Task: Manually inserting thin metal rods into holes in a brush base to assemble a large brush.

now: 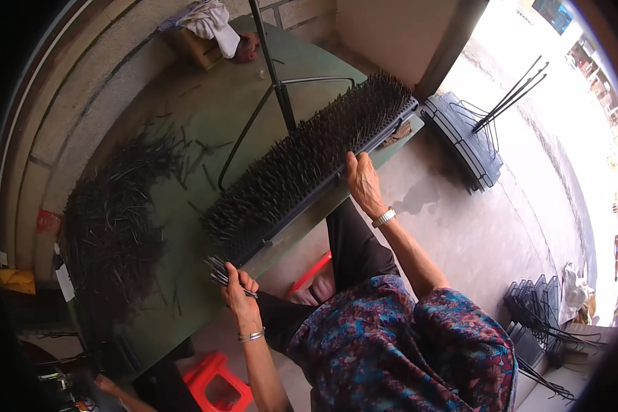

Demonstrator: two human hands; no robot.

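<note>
A long grey rack (pixel 302 206), bristling with thin dark rods (pixel 323 141), lies slantwise across the green table (pixel 192 319). At its near left end my left hand (pixel 242 295) is closed around a small bundle of similar dark rods (pixel 217 270), their ends sticking out past the thumb. Farther right, my right hand (pixel 366 184) grips the rack's near long edge, with fingertips at the rim; the underside of its grip is hidden. To the left, a big loose heap of dark rods (pixel 113 230) covers the tabletop, with several strays scattered toward the rack.
Behind the rack rises a black metal stand (pixel 281 93). Stacked grey racks (pixel 465 137) with long wires sit on the floor at right, and more wire-handled racks (pixel 534 312) lower right. A red stool (pixel 216 386) stands below the table. Another person's forearm (pixel 120 395) shows at lower left.
</note>
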